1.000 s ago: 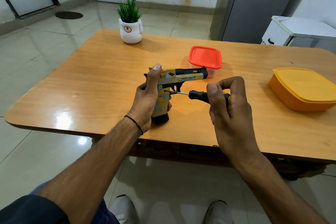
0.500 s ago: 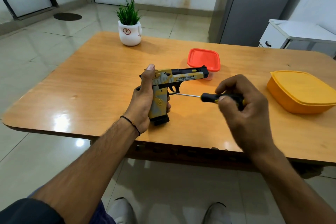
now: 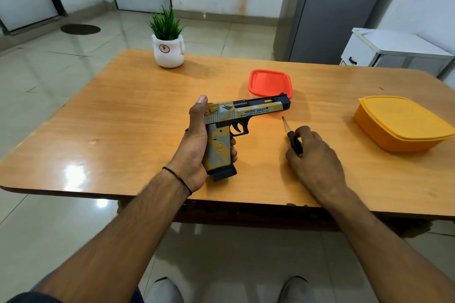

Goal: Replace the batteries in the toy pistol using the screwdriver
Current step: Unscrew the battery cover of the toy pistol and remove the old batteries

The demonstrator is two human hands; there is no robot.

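Left hand (image 3: 194, 152) grip closed round pistol (image 3: 236, 125) handle; right hand (image 3: 315, 162) grip holds screwdriver (image 3: 293, 139), low over worktop (image 3: 123, 115).

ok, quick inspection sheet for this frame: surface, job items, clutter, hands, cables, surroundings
Surface: wooden table, glossy, bare at the left.
Job's things: toy pistol held above the table, barrel pointing right; screwdriver apart from it, tip pointing away.
Clutter: red-lidded box, orange box, potted plant.
Grippers: left hand wraps the pistol grip; right hand closed on the screwdriver handle.
Cables: nothing seen.
Surroundings: tiled floor, white cabinet, grey panel.
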